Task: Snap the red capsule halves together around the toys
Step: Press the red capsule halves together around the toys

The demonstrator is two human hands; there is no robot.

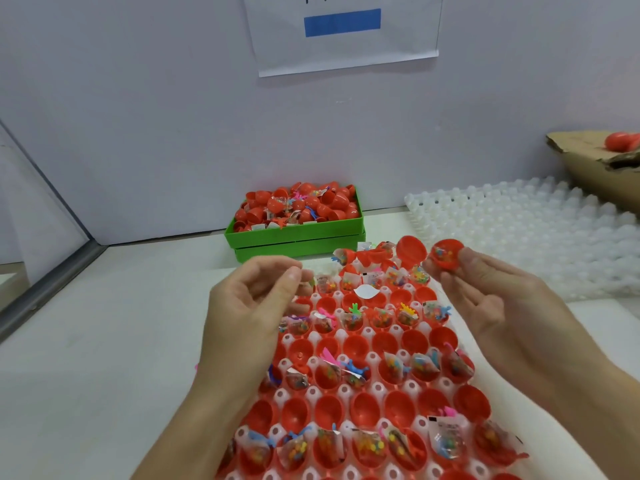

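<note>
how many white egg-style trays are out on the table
2: one white tray under the hands, loaded with red capsule halves; one bare white tray at the back right. More could be stacked unseen.

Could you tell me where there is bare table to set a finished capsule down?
Bare table lies left of the capsule tray, up to the green bin. The tray is crowded, and the white trays fill the right.
</note>
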